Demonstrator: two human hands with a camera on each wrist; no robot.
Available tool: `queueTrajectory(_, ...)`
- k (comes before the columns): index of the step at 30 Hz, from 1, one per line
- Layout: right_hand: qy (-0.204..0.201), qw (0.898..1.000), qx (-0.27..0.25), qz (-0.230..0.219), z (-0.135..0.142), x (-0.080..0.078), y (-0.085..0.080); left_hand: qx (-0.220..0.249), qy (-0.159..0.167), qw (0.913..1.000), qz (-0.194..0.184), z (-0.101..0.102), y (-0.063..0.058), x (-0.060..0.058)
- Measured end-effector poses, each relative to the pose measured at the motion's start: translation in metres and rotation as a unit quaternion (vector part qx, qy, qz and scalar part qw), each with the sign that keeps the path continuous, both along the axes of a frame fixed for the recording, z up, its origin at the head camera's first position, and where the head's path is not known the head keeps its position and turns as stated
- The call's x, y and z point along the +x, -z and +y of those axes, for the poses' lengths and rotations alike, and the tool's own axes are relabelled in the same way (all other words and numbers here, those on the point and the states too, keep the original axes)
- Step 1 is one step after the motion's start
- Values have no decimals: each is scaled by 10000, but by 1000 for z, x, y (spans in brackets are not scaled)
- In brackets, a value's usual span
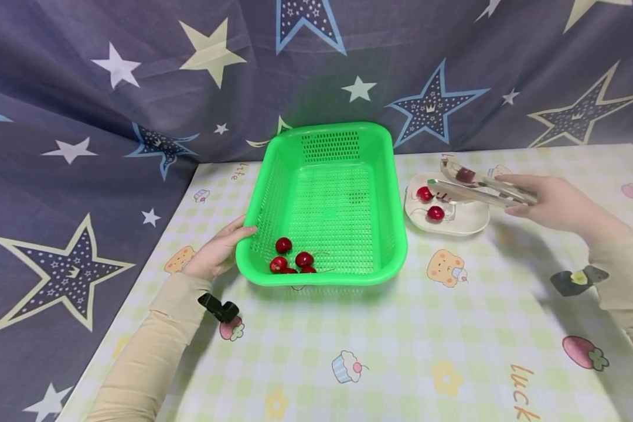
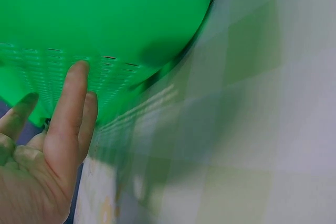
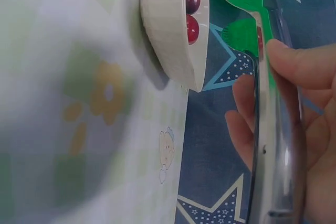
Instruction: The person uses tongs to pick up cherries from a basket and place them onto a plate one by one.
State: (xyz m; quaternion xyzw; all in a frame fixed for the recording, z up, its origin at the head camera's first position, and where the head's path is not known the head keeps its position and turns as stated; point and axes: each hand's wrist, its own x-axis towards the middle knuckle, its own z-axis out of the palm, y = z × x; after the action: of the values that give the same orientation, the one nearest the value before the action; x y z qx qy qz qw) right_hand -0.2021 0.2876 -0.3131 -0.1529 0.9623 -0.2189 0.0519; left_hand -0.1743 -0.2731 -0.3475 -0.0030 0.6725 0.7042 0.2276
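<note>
A green plastic basket (image 1: pixel 348 278) with slotted walls stands mid-table, several red cherries (image 1: pixel 304 259) gathered in its near left corner. My left hand (image 1: pixel 218 249) is at the basket's left side, thumb by the rim; in the left wrist view its fingers (image 2: pixel 68 114) extend straight along the outer wall. With my right hand (image 1: pixel 551 202) I grip metal tongs (image 1: pixel 469 193), arms apart, over a small white dish (image 1: pixel 466 225). Two cherries show plainly in that dish, and the right wrist view shows three cherries (image 3: pixel 192 1). The tongs partly cover the dish in the head view.
The table wears a pale checked cloth (image 1: pixel 401 351) printed with cakes, fruit and bears. Behind and to the left hangs a dark blue star-patterned curtain (image 1: pixel 153 58), close behind the basket's far end. The dish sits just right of the basket.
</note>
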Motion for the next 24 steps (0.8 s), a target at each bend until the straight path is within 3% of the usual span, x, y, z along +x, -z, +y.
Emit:
queueTrajectory(15, 14, 9999, -135, 81, 3, 6, 8, -68, 97, 9999, 97, 0, -2, 1)
queueTrajectory(24, 67, 9991, -359, 231, -3, 3, 0, -122, 50, 9999, 28, -1, -2, 0)
